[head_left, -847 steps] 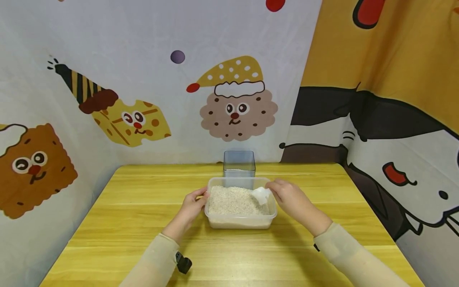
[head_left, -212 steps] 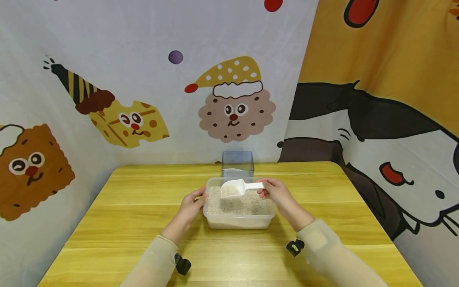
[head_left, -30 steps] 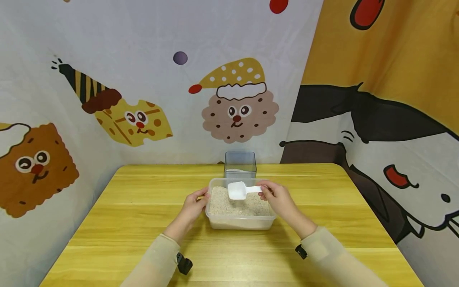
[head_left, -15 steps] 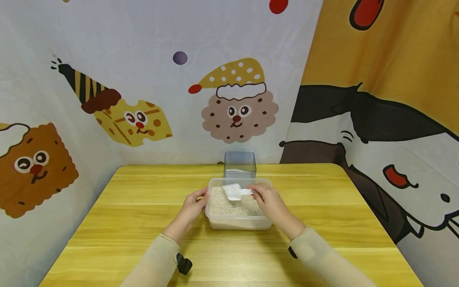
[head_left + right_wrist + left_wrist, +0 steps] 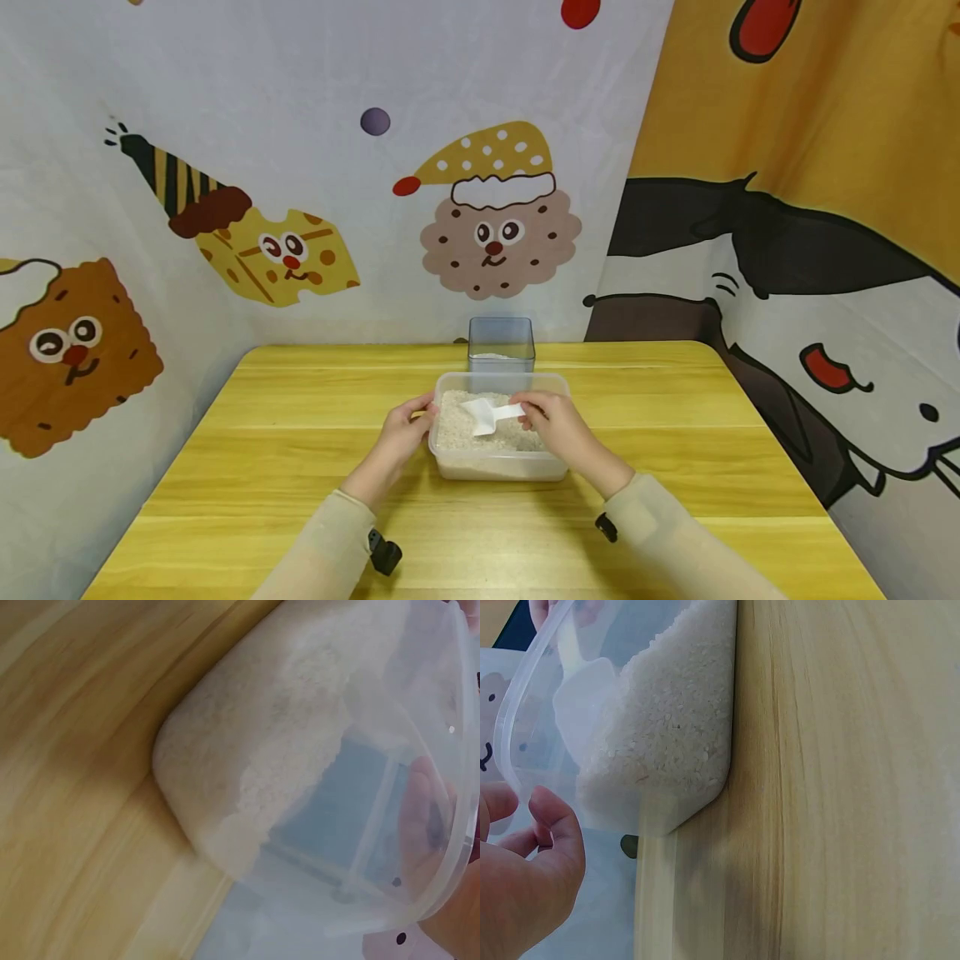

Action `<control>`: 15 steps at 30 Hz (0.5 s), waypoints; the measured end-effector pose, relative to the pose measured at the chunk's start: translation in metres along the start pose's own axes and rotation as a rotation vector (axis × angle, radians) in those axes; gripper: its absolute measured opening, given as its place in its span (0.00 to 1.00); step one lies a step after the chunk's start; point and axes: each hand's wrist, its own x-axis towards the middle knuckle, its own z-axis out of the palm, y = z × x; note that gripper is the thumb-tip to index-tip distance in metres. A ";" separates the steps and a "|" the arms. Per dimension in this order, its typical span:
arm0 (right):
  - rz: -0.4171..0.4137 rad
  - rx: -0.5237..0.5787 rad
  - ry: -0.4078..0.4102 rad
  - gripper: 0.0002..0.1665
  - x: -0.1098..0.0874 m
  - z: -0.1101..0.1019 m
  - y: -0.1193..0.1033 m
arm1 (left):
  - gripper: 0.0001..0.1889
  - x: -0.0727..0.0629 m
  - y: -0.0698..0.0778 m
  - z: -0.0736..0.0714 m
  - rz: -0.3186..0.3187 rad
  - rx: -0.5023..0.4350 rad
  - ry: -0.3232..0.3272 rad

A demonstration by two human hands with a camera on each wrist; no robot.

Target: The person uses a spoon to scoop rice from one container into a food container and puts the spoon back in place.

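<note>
A clear plastic container (image 5: 498,467) of white rice (image 5: 457,421) sits on the table in front of the person. My left hand (image 5: 401,433) holds its left rim, thumb and fingers at the edge in the left wrist view. With my right hand (image 5: 558,425) I pinch the handle of a white scoop (image 5: 483,417). The scoop's bowl is tipped, with its front edge down at the rice, left of the container's middle. Through the clear wall the scoop (image 5: 581,709) shows right against the rice slope in the left wrist view.
Just behind the rice container stands a square bluish transparent bin (image 5: 501,337), with some white grains low inside. The wooden table (image 5: 300,467) ends at a cartoon-printed cloth (image 5: 300,125) at the back and sides. A black wrist camera (image 5: 385,554) hangs by the left sleeve.
The right hand has moved left and toward the person. Its scoop, level above the rice a second ago, is lowered and tilted onto the rice. The left hand stays at the rim.
</note>
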 end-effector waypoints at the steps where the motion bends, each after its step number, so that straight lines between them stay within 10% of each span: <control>1: 0.023 0.030 -0.008 0.14 0.001 0.000 0.000 | 0.22 0.000 0.000 0.000 0.002 0.001 0.001; 15: 0.296 0.354 -0.098 0.16 0.010 0.006 -0.003 | 0.21 -0.001 0.001 0.001 0.005 -0.005 -0.002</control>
